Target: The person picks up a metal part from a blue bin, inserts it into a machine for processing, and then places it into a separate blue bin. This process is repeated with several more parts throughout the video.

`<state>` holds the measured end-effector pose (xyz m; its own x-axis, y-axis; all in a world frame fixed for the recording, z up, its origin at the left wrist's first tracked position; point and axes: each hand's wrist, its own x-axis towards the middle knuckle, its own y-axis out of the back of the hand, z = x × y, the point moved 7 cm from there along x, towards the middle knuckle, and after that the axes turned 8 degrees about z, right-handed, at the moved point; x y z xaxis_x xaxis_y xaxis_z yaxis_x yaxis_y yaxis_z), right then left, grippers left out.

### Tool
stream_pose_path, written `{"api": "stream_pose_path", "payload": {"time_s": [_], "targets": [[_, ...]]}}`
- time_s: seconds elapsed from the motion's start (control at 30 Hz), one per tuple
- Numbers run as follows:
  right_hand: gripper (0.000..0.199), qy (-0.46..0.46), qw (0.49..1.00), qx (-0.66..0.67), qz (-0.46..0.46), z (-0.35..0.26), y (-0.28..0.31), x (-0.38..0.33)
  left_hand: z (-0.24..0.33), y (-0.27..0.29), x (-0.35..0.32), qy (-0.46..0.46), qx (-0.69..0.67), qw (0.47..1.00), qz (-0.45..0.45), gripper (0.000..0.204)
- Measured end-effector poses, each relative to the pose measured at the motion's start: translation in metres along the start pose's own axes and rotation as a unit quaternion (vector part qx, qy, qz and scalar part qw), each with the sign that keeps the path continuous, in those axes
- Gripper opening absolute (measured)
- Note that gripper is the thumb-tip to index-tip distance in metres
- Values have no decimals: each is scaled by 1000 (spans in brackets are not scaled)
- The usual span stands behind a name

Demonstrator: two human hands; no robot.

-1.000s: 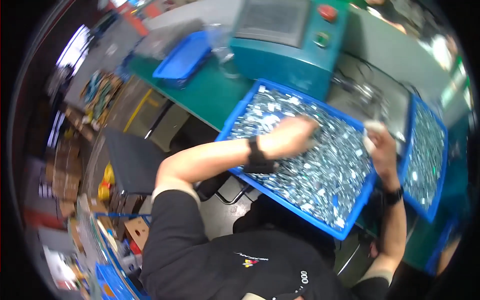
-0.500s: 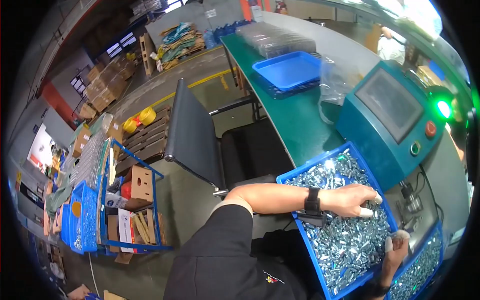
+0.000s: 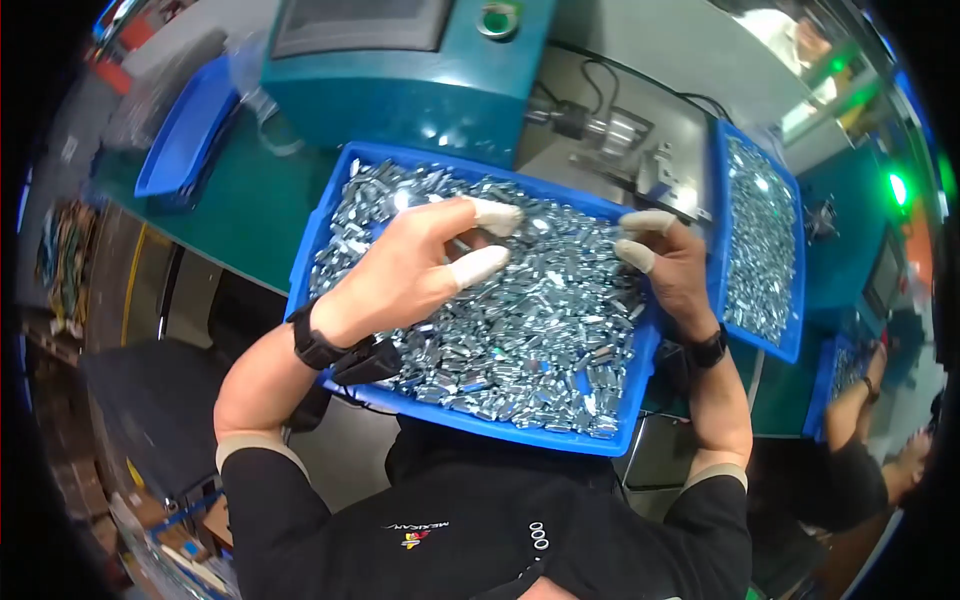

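A blue tray (image 3: 490,432) lies in front of me, heaped with small shiny metal parts (image 3: 520,330). Over its upper middle is my left hand (image 3: 400,265), with white finger cots on the thumb and forefinger. Those fingertips are apart, just above or touching the parts, and I see nothing between them. My right hand (image 3: 682,272) is at the tray's right rim, near its upper right corner. Its cotted thumb and finger curve toward the tray with a small gap, and no part shows in them. Both wrists wear black bands.
Behind the tray stands a teal machine (image 3: 400,100) with a screen and green button. To its right is a metal fixture (image 3: 610,130). A second blue tray (image 3: 760,240) of parts lies at right. At far right is another person's arm (image 3: 855,400); a blue tray (image 3: 185,130) sits left.
My view has swung right, bringing the tray to the middle. Both hands remain around the tray; the left thumb and forefinger now show clearly apart.
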<state>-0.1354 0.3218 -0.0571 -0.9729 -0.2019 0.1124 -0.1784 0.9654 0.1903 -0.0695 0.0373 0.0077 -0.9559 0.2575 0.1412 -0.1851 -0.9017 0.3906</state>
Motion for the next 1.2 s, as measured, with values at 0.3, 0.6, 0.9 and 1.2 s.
{"api": "stream_pose_path", "payload": {"time_s": [0.3,0.6,0.9,1.2], "targets": [[18,-54,990,125,37,-14,15,-25,-7,-16,-18,-4,27,999,-25,35],[23,-49,983,158,77,-30,66,-25,-1,-11,-20,3,-5,1000,-8,35],[25,23,991,-41,122,-40,84,43,2,-13,-21,-18,2,1000,-21,33],[16,47,983,-147,98,-42,70,72,0,-13,-21,-17,12,999,-30,33]]}}
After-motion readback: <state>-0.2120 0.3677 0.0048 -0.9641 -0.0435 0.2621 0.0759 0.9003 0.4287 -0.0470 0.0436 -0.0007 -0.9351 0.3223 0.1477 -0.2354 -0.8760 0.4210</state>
